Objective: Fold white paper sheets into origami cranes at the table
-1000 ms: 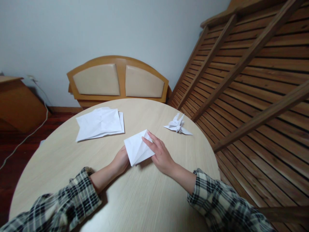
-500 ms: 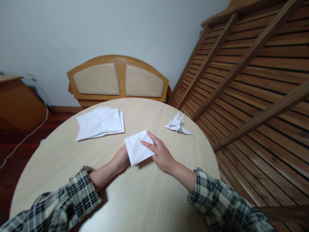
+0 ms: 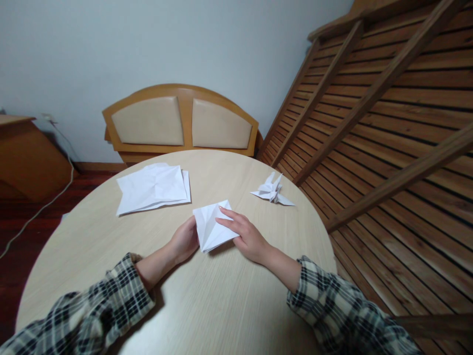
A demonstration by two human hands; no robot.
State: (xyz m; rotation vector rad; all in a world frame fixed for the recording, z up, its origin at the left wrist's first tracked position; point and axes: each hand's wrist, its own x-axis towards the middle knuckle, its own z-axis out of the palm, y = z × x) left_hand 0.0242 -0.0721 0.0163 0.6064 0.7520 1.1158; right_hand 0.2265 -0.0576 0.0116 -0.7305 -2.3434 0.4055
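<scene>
A small folded square of white paper [image 3: 209,224], creased along its diagonals and in layers, is held just over the round table. My left hand [image 3: 185,240] grips its left edge, with the fingertips hidden behind the paper. On the right side, my right hand [image 3: 248,236] holds the paper with two fingers lying on the top face and the thumb side at the lower right edge. Beyond my right hand sits a folded white paper crane [image 3: 272,190]. A pile of creased white sheets [image 3: 151,187] lies to the far left of the held paper.
The pale round table [image 3: 207,305] fills the middle. Behind it stands a wooden headboard [image 3: 187,118] with beige panels against the wall. A slatted wooden frame [image 3: 369,148] leans along the right side. A white cable [image 3: 44,204] runs down at the left, beside a wooden cabinet [image 3: 29,162].
The folded paper has turned slightly clockwise and shifted a little right, showing its creases more plainly. My left hand has moved up slightly along its edge. The crane and pile stay put.
</scene>
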